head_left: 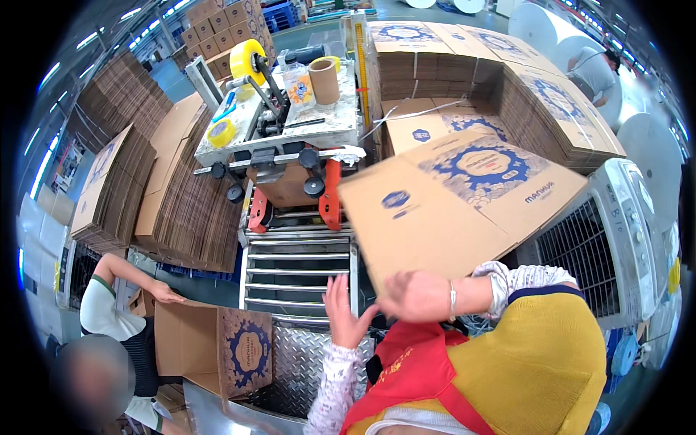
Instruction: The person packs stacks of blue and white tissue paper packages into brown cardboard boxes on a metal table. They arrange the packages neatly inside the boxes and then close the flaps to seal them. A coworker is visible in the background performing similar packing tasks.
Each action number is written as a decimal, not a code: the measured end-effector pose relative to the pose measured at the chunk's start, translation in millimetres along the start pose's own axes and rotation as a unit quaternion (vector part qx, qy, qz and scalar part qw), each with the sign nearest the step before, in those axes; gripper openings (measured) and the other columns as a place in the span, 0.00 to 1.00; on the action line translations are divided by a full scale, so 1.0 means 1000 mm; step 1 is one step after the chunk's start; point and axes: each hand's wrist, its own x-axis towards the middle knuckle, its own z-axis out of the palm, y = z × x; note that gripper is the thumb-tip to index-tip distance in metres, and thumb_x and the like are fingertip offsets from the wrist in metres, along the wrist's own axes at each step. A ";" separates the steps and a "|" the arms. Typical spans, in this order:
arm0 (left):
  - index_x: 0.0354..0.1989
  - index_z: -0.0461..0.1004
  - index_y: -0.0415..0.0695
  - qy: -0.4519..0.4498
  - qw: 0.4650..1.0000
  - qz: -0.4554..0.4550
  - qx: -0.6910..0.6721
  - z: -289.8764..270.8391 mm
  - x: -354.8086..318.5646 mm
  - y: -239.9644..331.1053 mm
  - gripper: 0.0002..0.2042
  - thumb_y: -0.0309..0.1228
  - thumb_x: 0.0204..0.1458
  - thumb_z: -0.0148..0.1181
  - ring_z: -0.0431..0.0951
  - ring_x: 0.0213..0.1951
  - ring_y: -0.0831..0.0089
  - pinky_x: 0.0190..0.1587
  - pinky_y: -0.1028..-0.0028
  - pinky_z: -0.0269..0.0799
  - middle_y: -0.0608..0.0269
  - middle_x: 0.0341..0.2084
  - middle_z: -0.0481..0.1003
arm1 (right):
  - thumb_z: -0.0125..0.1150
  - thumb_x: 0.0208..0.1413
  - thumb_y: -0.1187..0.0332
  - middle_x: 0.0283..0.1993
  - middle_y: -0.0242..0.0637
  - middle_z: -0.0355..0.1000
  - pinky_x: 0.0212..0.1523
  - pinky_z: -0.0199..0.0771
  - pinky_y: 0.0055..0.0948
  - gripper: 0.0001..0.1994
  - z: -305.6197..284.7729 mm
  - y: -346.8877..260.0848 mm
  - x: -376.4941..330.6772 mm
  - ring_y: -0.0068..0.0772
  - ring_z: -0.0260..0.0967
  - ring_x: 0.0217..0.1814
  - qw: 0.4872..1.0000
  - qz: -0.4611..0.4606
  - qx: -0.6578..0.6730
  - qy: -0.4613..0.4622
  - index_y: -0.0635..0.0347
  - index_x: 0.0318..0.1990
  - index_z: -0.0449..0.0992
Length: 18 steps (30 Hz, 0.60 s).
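Note:
My right hand (413, 295) grips the near edge of a flat, folded cardboard box (428, 217) with blue printing, which is held up at a slant in front of me. My left hand (345, 313) is beside it, fingers stretched out and apart, with nothing in it, near the end of a roller conveyor (299, 279). To the left, a co-worker's hand (167, 293) holds an opened carton (245, 351) at the diamond-plate metal table (304, 366).
Beyond the conveyor stands a carton-sealing machine (341, 116) with a yellow tape roll (247, 61) on top. Flat cardboard stacks (196, 188) rise at left, and more bundles (565, 109) at right. An air cooler (602, 239) stands close on my right.

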 end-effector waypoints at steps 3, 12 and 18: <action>0.57 0.61 0.40 0.039 0.970 0.231 -0.069 -0.014 0.025 0.018 0.31 0.32 0.42 0.64 0.66 0.54 0.53 0.60 0.52 0.51 0.51 0.54 0.64 | 0.54 0.41 0.68 0.34 0.48 0.69 0.31 0.70 0.35 0.14 -0.072 -0.043 0.044 0.36 0.70 0.30 0.994 -0.105 -0.007 0.009 0.66 0.36 0.69; 0.40 0.72 0.32 0.470 0.843 -0.041 -0.259 -0.157 -0.067 0.041 0.10 0.23 0.50 0.58 0.73 0.38 0.72 0.46 0.73 0.65 0.59 0.38 0.74 | 0.57 0.45 0.76 0.51 0.52 0.64 0.53 0.63 0.40 0.20 -0.093 0.010 0.057 0.53 0.62 0.52 0.911 0.100 -0.041 0.398 0.67 0.49 0.65; 0.45 0.68 0.36 0.505 0.831 -0.113 -0.204 -0.151 -0.204 0.013 0.18 0.31 0.48 0.62 0.71 0.44 0.70 0.47 0.70 0.65 0.59 0.42 0.72 | 0.60 0.53 0.61 0.56 0.48 0.60 0.53 0.63 0.31 0.31 0.028 0.067 0.092 0.34 0.61 0.54 0.788 0.275 0.471 0.285 0.73 0.58 0.55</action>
